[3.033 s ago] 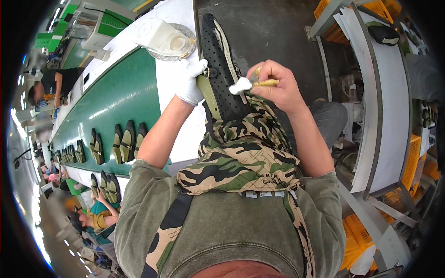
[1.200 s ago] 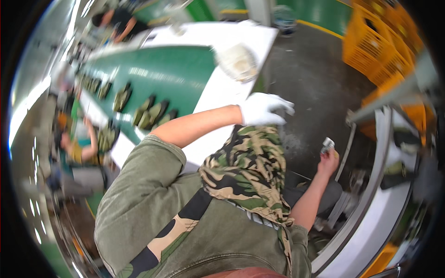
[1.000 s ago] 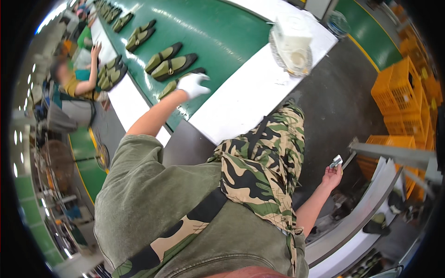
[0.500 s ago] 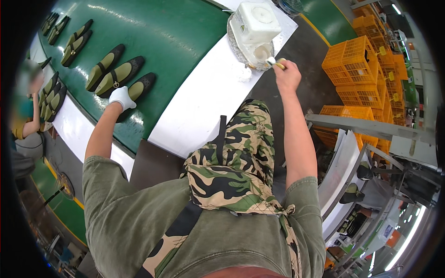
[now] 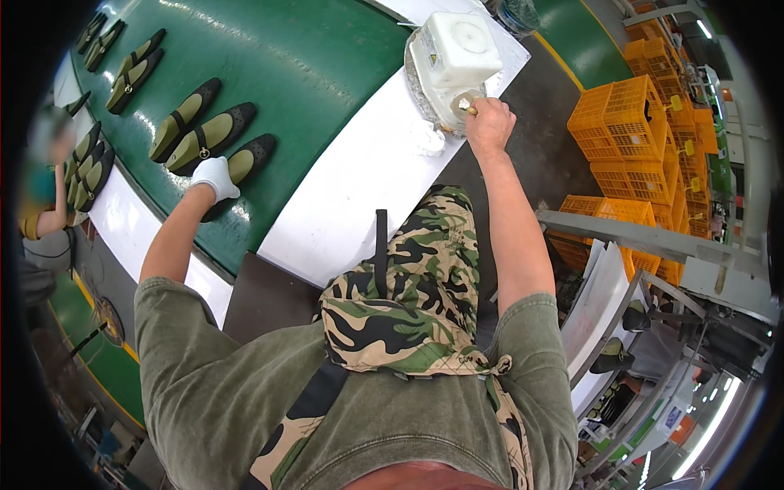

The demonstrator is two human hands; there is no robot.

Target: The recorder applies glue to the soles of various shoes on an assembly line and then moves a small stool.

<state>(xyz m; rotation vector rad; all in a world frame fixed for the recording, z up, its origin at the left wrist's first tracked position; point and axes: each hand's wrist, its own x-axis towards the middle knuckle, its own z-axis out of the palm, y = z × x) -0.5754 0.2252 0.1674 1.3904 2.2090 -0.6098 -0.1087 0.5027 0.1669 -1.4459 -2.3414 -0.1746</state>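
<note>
My left hand (image 5: 215, 178), in a white glove, grips the heel end of a black flat shoe (image 5: 253, 158) with a light green lining. That shoe rests on the green belt beside a matching buckled flat shoe (image 5: 217, 135). My bare right hand (image 5: 491, 123) holds a small brush (image 5: 469, 109), its fingers closed round the handle. The brush tip is at the mouth of a white plastic container (image 5: 459, 53), and my hand hides part of it. A crumpled white wad (image 5: 427, 139) lies next to the container's base.
More flat shoes (image 5: 135, 69) stand along the green belt (image 5: 286, 73). A white ledge (image 5: 343, 155) runs along its near side. Stacked orange crates (image 5: 616, 131) stand on the right, above a metal frame (image 5: 637, 227). Another person (image 5: 49, 175) sits at the far left.
My right hand has moved left and slightly up, bringing the brush into the container's mouth. My left hand stays on the same shoe.
</note>
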